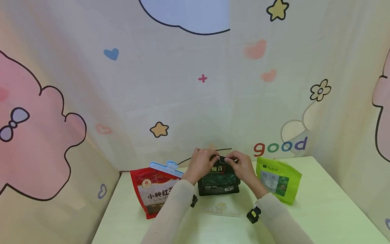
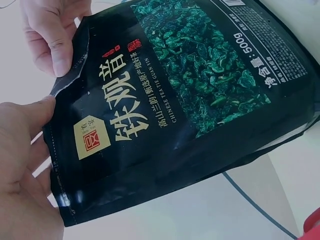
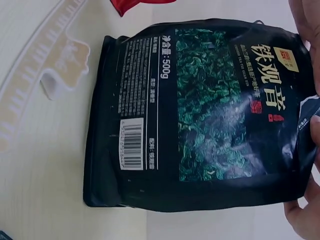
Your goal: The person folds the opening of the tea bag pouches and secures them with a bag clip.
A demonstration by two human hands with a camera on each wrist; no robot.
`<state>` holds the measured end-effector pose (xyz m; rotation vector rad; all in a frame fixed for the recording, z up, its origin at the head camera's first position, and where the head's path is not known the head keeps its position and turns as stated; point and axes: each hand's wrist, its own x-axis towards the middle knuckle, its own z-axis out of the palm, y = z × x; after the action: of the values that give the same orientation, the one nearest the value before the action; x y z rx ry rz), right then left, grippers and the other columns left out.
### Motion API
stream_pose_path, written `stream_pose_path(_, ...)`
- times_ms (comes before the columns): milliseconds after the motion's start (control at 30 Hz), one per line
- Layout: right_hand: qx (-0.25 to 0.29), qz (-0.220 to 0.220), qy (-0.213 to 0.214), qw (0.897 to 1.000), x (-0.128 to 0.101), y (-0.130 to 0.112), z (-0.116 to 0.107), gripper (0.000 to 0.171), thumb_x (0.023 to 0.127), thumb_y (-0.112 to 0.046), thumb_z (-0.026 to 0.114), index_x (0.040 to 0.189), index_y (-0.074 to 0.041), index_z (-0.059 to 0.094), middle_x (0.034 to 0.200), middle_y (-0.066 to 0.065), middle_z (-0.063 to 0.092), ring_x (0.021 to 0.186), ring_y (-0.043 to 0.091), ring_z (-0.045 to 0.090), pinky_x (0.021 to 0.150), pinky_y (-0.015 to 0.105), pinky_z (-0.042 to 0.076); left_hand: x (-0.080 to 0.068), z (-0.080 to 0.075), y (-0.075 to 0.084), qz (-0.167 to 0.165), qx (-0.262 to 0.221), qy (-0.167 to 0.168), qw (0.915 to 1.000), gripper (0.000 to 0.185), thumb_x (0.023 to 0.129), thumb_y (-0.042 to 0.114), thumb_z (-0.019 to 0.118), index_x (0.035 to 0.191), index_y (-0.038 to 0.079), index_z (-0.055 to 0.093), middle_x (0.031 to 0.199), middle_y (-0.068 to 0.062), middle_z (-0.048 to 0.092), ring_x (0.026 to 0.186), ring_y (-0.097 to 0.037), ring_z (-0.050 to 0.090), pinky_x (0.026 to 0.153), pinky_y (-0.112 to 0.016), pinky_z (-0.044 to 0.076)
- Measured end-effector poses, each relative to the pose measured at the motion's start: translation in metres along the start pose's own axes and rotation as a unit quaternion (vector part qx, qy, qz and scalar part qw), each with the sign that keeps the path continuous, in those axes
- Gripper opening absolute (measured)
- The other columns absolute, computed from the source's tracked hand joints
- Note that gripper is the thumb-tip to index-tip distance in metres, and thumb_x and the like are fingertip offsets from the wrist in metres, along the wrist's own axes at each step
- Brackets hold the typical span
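Observation:
A black tea bag [image 1: 218,181] with green leaf print stands on the pale green table [image 1: 320,203]. Both hands hold its top edge. My left hand [image 1: 203,162] pinches the left part of the rim, and my right hand [image 1: 239,164] pinches the right part. In the left wrist view the left thumb [image 2: 30,117] presses the bag [image 2: 175,115] at its rim, while the right hand's fingers [image 2: 50,37] grip the rim further along, which is bent there. In the right wrist view the bag [image 3: 210,115] fills the frame, with fingers [image 3: 302,215] at its top edge.
A red bag [image 1: 152,195] with a blue clip [image 1: 164,166] on top stands to the left. A green bag [image 1: 278,181] stands to the right. A pale clip [image 1: 220,207] lies on the table in front of the black bag. Patterned cloth walls [image 1: 182,84] close in the back and sides.

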<state>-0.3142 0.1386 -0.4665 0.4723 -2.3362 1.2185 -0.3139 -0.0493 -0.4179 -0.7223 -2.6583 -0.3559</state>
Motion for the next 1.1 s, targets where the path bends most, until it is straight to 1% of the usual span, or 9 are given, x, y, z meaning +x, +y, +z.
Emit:
stream_pose_path(167, 0.001, -0.005, 0.006, 1.0, -0.001, 0.003, 0.001, 0.012, 0.093, -0.022, 0.068, 0.09, -0.01, 0.071, 0.086, 0.003, 0.071, 0.079, 0.018, 0.064, 0.065, 0.027, 0.047, -0.002, -0.005, -0.003, -0.019, -0.031, 0.029, 0.9989, 0.024, 0.098, 0.036, 0.059, 0.111, 0.023, 0.074, 0.105, 0.007, 0.075, 0.091, -0.013, 0.069, 0.094, -0.041, 0.048)
stream_pose_path(267, -0.002, -0.004, -0.003, 1.0, -0.001, 0.003, -0.001, 0.009, 0.092, -0.02, 0.069, 0.094, -0.012, 0.072, 0.09, 0.003, 0.072, 0.08, 0.017, 0.064, 0.067, 0.027, 0.049, -0.004, -0.007, -0.007, -0.016, -0.055, 0.04, 0.9975, 0.02, 0.097, 0.032, 0.061, 0.105, 0.021, 0.076, 0.1, 0.005, 0.076, 0.087, -0.014, 0.069, 0.089, -0.038, 0.052)
stream_pose_path(400, -0.005, -0.008, -0.028, 1.0, 0.001, 0.0, -0.003, 0.013, 0.092, -0.019, 0.069, 0.102, -0.012, 0.075, 0.098, 0.004, 0.072, 0.083, 0.017, 0.064, 0.071, 0.027, 0.052, -0.003, -0.006, -0.009, -0.012, -0.087, 0.024, 0.9959, 0.021, 0.098, 0.029, 0.06, 0.106, 0.018, 0.075, 0.102, 0.002, 0.075, 0.087, -0.014, 0.069, 0.08, -0.033, 0.055)
stream_pose_path(533, -0.011, -0.01, -0.049, 0.999, 0.005, -0.005, -0.005, 0.016, 0.093, -0.021, 0.068, 0.103, -0.012, 0.076, 0.101, 0.004, 0.072, 0.085, 0.017, 0.064, 0.072, 0.03, 0.052, -0.002, -0.005, -0.009, -0.023, -0.103, 0.01, 0.9944, 0.022, 0.099, 0.029, 0.059, 0.109, 0.017, 0.074, 0.104, 0.001, 0.075, 0.088, -0.014, 0.069, 0.08, -0.032, 0.055)
stream_pose_path(700, -0.014, 0.001, -0.041, 0.999, 0.006, -0.007, -0.003, 0.01, 0.092, -0.019, 0.068, 0.097, -0.012, 0.074, 0.095, 0.003, 0.072, 0.083, 0.018, 0.064, 0.073, 0.032, 0.051, -0.002, -0.005, -0.01, -0.017, -0.106, 0.005, 0.9942, 0.021, 0.099, 0.029, 0.059, 0.108, 0.018, 0.074, 0.103, 0.002, 0.075, 0.087, -0.013, 0.068, 0.079, -0.031, 0.055)
stream_pose_path(800, -0.014, 0.0, -0.033, 0.999, 0.006, -0.006, -0.001, 0.01, 0.093, -0.02, 0.068, 0.094, -0.012, 0.072, 0.092, 0.003, 0.071, 0.082, 0.017, 0.063, 0.072, 0.032, 0.05, -0.002, -0.004, -0.01, -0.019, -0.111, -0.002, 0.9936, 0.022, 0.099, 0.031, 0.058, 0.108, 0.018, 0.074, 0.103, 0.002, 0.074, 0.088, -0.013, 0.068, 0.08, -0.032, 0.055)
stream_pose_path(933, -0.007, -0.011, -0.026, 1.0, 0.006, -0.006, 0.002, 0.012, 0.093, -0.021, 0.067, 0.093, -0.009, 0.07, 0.091, 0.003, 0.07, 0.079, 0.017, 0.062, 0.069, 0.03, 0.049, -0.002, -0.003, -0.009, -0.038, -0.111, -0.011, 0.993, 0.027, 0.099, 0.036, 0.057, 0.111, 0.018, 0.074, 0.108, 0.001, 0.074, 0.092, -0.015, 0.069, 0.081, -0.034, 0.056)
stream_pose_path(1033, -0.005, -0.018, -0.02, 1.0, 0.006, -0.007, 0.003, 0.01, 0.092, -0.02, 0.068, 0.093, -0.011, 0.071, 0.091, 0.003, 0.07, 0.078, 0.016, 0.061, 0.067, 0.028, 0.05, -0.001, -0.003, -0.008, -0.052, -0.106, -0.013, 0.9929, 0.029, 0.099, 0.038, 0.058, 0.111, 0.018, 0.075, 0.11, 0.001, 0.074, 0.094, -0.016, 0.07, 0.081, -0.035, 0.056)
stream_pose_path(1100, -0.006, -0.022, -0.016, 1.0, 0.005, -0.007, 0.004, 0.008, 0.092, -0.019, 0.069, 0.093, -0.012, 0.072, 0.091, 0.002, 0.07, 0.077, 0.015, 0.062, 0.066, 0.026, 0.05, -0.001, -0.003, -0.008, -0.055, -0.103, -0.008, 0.9931, 0.027, 0.098, 0.037, 0.059, 0.11, 0.018, 0.075, 0.107, 0.001, 0.075, 0.09, -0.016, 0.07, 0.078, -0.034, 0.056)
